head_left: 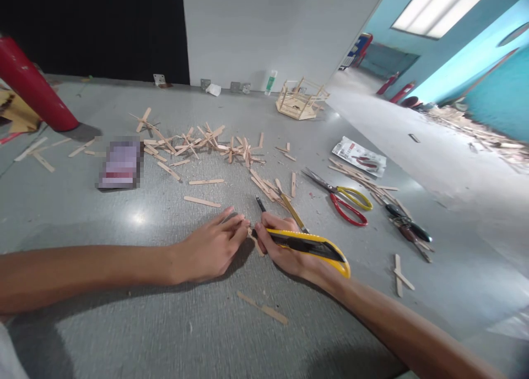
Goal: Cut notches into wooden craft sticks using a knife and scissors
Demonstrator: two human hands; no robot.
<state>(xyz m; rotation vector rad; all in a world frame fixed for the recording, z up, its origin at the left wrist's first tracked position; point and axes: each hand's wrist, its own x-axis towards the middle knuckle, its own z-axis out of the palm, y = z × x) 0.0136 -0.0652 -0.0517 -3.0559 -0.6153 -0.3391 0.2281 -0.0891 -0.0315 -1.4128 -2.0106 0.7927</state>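
Note:
My right hand [281, 241] is wrapped round a yellow and black box cutter [308, 244], its front end pointing left toward my other hand. Just left of it, my left hand [215, 244] pinches a wooden craft stick [258, 248], mostly hidden by the fingers. The box cutter's tip meets the stick near my left fingertips; the blade itself is hard to make out. Beyond my right hand lie a black pen-like tool [260, 204] and a slim brass-coloured tool [294, 209]. Nearer to me rests another craft stick [262, 307] with a notch.
Many loose sticks [202, 142] lie in a heap farther back. To the right are scissors [339, 194] with red and yellow handles, dark-handled pliers [407, 225] and a packet [359, 156]. A stick-built frame [301, 101], glue tube [270, 82] and red cylinder [35, 87] stand behind.

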